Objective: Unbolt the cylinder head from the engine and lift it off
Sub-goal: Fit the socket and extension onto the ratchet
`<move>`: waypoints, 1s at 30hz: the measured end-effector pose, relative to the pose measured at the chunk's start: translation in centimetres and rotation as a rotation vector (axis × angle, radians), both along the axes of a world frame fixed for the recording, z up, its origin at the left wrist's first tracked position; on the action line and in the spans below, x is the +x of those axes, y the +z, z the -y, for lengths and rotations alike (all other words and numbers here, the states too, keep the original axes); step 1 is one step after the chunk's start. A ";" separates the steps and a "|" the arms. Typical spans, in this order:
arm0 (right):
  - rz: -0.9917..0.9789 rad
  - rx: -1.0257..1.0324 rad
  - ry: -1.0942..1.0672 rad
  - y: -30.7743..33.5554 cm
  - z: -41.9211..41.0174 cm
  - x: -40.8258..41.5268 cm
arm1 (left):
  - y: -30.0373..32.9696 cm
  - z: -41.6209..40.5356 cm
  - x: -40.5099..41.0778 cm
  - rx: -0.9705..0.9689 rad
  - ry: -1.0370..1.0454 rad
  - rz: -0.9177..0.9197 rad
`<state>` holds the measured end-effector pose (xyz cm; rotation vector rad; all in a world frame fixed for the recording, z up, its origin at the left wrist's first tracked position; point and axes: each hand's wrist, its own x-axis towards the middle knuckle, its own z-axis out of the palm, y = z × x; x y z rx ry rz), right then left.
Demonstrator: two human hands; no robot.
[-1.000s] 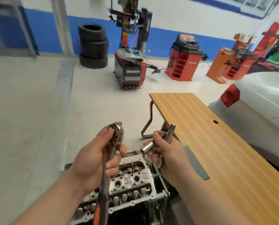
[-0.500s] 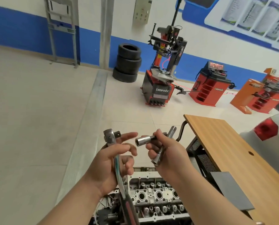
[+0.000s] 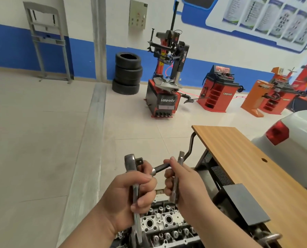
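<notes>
Fumbling is the risk: above the cylinder head (image 3: 164, 224) (still seated on the engine), the left hand (image 3: 129, 196) grips the ratchet (image 3: 131, 163), the right hand (image 3: 183, 183) clamps the socket (image 3: 160, 168) and an extension bar (image 3: 177, 178); either could drop into its open bores.

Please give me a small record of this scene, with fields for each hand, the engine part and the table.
left hand: grips ratchet wrench, drive end up
right hand: holds socket and extension bar
socket on ratchet: not yet
cylinder head: below the hands, untouched
wooden table: to the right, carries a dark flat pad
</notes>
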<state>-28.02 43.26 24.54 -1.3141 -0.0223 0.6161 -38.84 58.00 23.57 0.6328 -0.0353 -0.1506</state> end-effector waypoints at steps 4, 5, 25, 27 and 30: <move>0.122 -0.020 -0.184 -0.3 3.1 2.4 | 0.1 1.8 1.2 0.261 0.042 -0.074; 0.240 -0.094 -0.170 -0.1 4.1 3.0 | 0.2 2.6 1.7 0.313 0.051 -0.114; -0.009 0.364 0.134 2.9 11.6 9.7 | 1.2 11.6 7.0 -0.043 0.210 0.002; -0.039 0.400 0.146 3.2 11.6 9.4 | 1.4 11.8 7.0 0.036 0.252 -0.003; -0.076 0.445 0.167 3.6 11.6 9.2 | 1.6 12.0 6.9 0.042 0.250 0.004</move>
